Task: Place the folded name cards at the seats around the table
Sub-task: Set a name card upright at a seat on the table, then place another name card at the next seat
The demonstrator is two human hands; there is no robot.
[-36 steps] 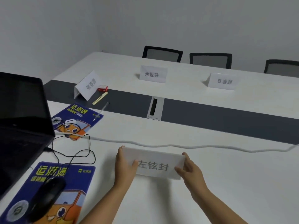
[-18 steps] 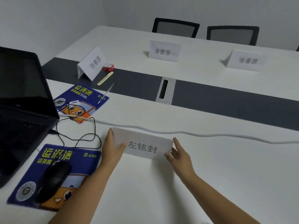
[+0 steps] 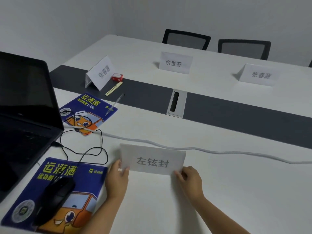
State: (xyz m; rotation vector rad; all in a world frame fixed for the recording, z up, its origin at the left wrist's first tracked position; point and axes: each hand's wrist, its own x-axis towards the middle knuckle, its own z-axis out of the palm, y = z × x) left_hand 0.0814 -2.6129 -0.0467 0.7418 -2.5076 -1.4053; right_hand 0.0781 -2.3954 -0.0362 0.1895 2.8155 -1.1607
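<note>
Nearest the camera, the left hand [image 3: 117, 179] and right hand [image 3: 190, 179] each pinched a lower corner of the near name card [image 3: 152, 159], which stood on the white table [image 3: 236, 191] at the near seat just short of the white cable [image 3: 219, 151], so this looked like the setting-down step for that card, and the next move would likely call for squaring it to the table edge and letting go without tipping it. Counted: four name cards in all, with the side card [image 3: 99, 72] by the grey strip, the middle far card [image 3: 174, 63] and the right far card [image 3: 258, 75] already placed; two mouse pads, one laptop [image 3: 25, 105], two whole chairs beyond.
</note>
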